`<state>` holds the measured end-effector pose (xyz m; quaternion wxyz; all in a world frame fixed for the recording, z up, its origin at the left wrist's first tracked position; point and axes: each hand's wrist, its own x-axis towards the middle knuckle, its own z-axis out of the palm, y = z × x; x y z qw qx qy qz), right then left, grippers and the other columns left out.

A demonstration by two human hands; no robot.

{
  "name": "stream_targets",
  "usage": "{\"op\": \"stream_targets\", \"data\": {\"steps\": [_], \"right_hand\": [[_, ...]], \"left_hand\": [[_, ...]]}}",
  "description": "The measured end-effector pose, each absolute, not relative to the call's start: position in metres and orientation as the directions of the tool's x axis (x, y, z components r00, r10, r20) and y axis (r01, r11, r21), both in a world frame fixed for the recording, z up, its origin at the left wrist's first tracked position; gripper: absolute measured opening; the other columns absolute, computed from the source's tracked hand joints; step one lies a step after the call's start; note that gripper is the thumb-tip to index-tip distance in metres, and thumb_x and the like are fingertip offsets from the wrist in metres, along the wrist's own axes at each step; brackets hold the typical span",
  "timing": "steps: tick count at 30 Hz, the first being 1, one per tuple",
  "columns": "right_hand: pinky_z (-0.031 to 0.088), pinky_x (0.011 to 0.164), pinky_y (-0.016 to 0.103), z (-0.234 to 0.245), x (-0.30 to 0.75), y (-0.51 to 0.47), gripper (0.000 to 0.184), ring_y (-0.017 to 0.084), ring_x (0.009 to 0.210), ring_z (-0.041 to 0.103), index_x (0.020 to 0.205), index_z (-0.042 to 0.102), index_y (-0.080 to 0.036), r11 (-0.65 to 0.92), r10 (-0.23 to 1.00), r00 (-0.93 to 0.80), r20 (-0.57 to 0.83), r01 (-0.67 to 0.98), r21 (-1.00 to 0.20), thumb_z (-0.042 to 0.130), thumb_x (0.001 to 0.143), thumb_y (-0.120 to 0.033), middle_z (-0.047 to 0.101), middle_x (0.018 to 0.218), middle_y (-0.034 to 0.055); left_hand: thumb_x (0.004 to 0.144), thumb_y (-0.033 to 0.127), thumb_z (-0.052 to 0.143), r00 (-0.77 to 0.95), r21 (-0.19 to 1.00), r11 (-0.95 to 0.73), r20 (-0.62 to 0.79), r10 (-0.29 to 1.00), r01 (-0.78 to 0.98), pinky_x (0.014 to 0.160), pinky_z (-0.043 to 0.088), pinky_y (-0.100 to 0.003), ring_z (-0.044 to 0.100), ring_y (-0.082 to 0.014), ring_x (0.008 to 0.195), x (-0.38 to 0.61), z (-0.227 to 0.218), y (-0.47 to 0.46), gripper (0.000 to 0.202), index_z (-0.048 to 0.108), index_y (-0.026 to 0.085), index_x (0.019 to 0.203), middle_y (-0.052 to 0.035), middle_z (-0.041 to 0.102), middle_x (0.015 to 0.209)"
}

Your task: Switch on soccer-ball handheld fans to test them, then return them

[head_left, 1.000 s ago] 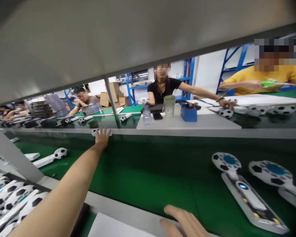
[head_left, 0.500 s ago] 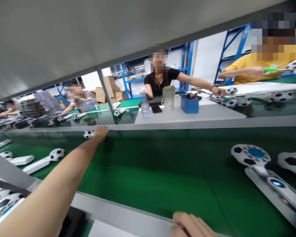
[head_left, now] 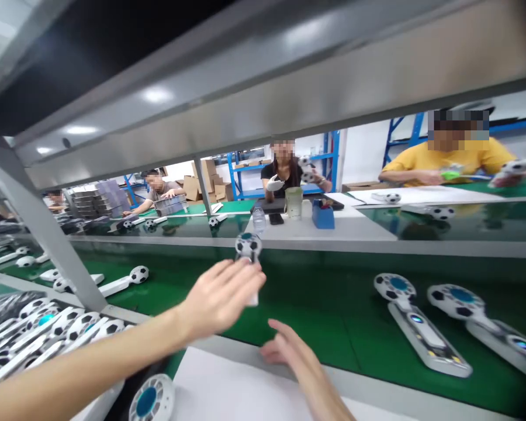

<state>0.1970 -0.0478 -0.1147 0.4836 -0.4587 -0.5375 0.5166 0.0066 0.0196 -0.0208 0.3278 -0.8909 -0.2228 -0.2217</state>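
Note:
A small white handheld fan [head_left: 248, 244] with a black-and-white football-patterned head stands up from my left hand [head_left: 223, 295]. That hand is closed around its handle, over the green belt [head_left: 307, 292]; the back of the hand hides most of the grip. Just below and to the right is my right hand [head_left: 293, 359], holding nothing, its fingers apart near the belt's front edge. Two more fans, one nearer [head_left: 427, 327] and one farther right [head_left: 477, 318], lie on the belt with small displays lit.
Many fans [head_left: 61, 327] are piled at the left beside a metal post [head_left: 48, 228]. White paper [head_left: 228, 386] and a round fan head [head_left: 151, 400] lie in front. A shelf beam [head_left: 245, 111] crosses overhead. Co-workers sit across the belt.
My left hand has come back from the belt's far side toward the middle, bringing a fan. My right hand has risen and moved left. The view has shifted.

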Motion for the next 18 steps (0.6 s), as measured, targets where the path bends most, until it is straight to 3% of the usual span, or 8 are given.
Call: {"op": "stream_targets", "data": {"steps": [1,3,6,9,11,13,16,18], "right_hand": [[0.052,0.093,0.048,-0.095,0.194,-0.055,0.066,0.028,0.095,0.071,0.136,0.049,-0.017,-0.13,0.982,-0.168,-0.09,-0.244,-0.961,0.033,0.095,-0.066,0.073,0.107,0.0115],[0.055,0.09,0.04,-0.062,0.193,-0.069,0.064,0.026,0.11,0.067,0.135,0.052,-0.021,-0.257,0.96,-0.243,-0.141,-0.556,-0.79,0.037,0.092,-0.067,0.067,0.126,0.0091],[0.059,0.077,0.03,-0.037,0.206,-0.08,0.038,0.025,0.103,0.069,0.112,0.064,-0.019,-0.348,0.936,-0.266,-0.232,-0.588,-0.73,0.06,0.087,-0.048,0.073,0.104,0.0058],[0.059,0.07,0.029,-0.034,0.228,-0.072,0.03,0.024,0.088,0.071,0.102,0.063,-0.015,-0.351,0.936,-0.223,-0.272,-0.55,-0.758,0.068,0.081,-0.034,0.074,0.091,0.0065],[0.06,0.074,0.031,-0.032,0.243,-0.063,0.036,0.025,0.089,0.072,0.109,0.061,-0.013,-0.288,0.957,-0.142,-0.252,-0.561,-0.776,0.068,0.079,-0.031,0.075,0.099,0.0099],[0.061,0.074,0.035,-0.024,0.257,-0.057,0.046,0.028,0.089,0.074,0.119,0.057,-0.015,-0.233,0.97,-0.067,-0.235,-0.536,-0.812,0.069,0.077,-0.029,0.076,0.098,0.0119],[0.063,0.07,0.039,-0.007,0.278,-0.055,0.063,0.033,0.088,0.075,0.131,0.051,-0.018,-0.18,0.98,-0.014,-0.196,-0.468,-0.865,0.074,0.073,-0.027,0.077,0.088,0.012],[0.064,0.068,0.037,0.0,0.29,-0.056,0.062,0.035,0.094,0.074,0.131,0.054,-0.02,-0.069,0.995,0.037,-0.092,-0.401,-0.914,0.077,0.074,-0.033,0.077,0.094,0.0139]], "left_hand": [[0.096,0.018,0.042,0.823,-0.527,-0.7,0.545,0.156,0.482,0.101,0.049,-0.045,0.059,-0.0301,0.124,0.021,-0.02,-0.002,0.036,0.057,0.012,0.129,-0.0138,0.066,0.131],[0.094,0.016,0.046,0.833,-0.553,-0.723,0.55,0.056,0.414,0.095,0.052,-0.046,0.062,-0.0324,0.118,0.044,-0.021,-0.035,0.035,0.057,0.012,0.127,-0.0162,0.07,0.12],[0.091,0.018,0.056,0.853,-0.49,-0.815,0.521,0.012,0.31,0.101,0.05,-0.04,0.062,-0.0259,0.119,0.056,-0.03,-0.052,0.034,0.057,0.021,0.126,-0.0118,0.071,0.114],[0.089,0.023,0.06,0.909,-0.393,-0.898,0.416,0.018,0.198,0.11,0.044,-0.037,0.046,-0.0233,0.138,0.036,-0.048,-0.04,0.035,0.057,0.032,0.123,-0.0059,0.064,0.132],[0.088,0.029,0.062,0.923,-0.321,-0.895,0.325,0.204,0.311,0.114,0.041,-0.036,0.037,-0.0216,0.144,0.01,-0.057,-0.024,0.034,0.059,0.04,0.12,0.0006,0.061,0.136],[0.088,0.032,0.062,0.842,-0.285,-0.798,0.283,0.46,0.531,0.114,0.04,-0.039,0.039,-0.0227,0.142,-0.022,-0.058,-0.003,0.033,0.06,0.036,0.121,-0.002,0.059,0.139],[0.093,0.027,0.058,0.549,-0.249,-0.49,0.328,0.769,0.835,0.108,0.043,-0.051,0.048,-0.0291,0.133,-0.079,-0.046,0.032,0.038,0.056,0.02,0.13,-0.0141,0.051,0.144],[0.093,0.032,0.06,0.265,-0.196,-0.209,0.327,0.907,0.958,0.099,0.049,-0.052,0.057,-0.028,0.12,-0.119,-0.036,0.051,0.038,0.056,0.018,0.129,-0.0124,0.055,0.136]]}}
